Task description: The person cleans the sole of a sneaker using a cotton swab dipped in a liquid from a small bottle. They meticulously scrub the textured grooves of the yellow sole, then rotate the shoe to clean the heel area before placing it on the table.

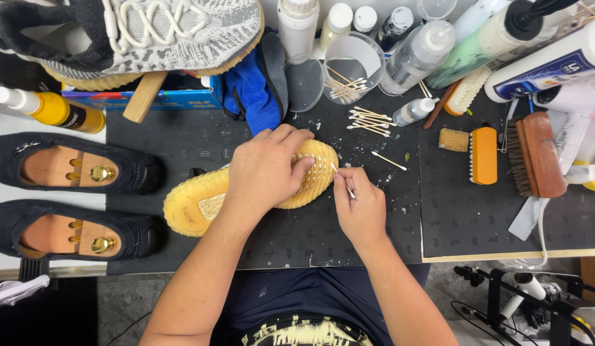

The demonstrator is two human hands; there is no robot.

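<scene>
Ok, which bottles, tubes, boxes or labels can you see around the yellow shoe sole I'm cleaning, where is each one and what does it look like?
Yellow plastic bottle with white cap and dark label: far left, lying on its side.
Blue cardboard box: top left, under the grey knit sneaker.
White tube with dark blue label: top right, lying slanted.
Clear plastic bottle: top centre, beside the clear cup of cotton swabs.
Small clear dropper bottle: lying right of the loose swabs.

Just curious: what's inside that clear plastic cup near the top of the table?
The clear plastic cup holds a loose bunch of cotton swabs lying at its bottom. The bottles in front hide nothing of its inside; I see nothing else in it.
</scene>
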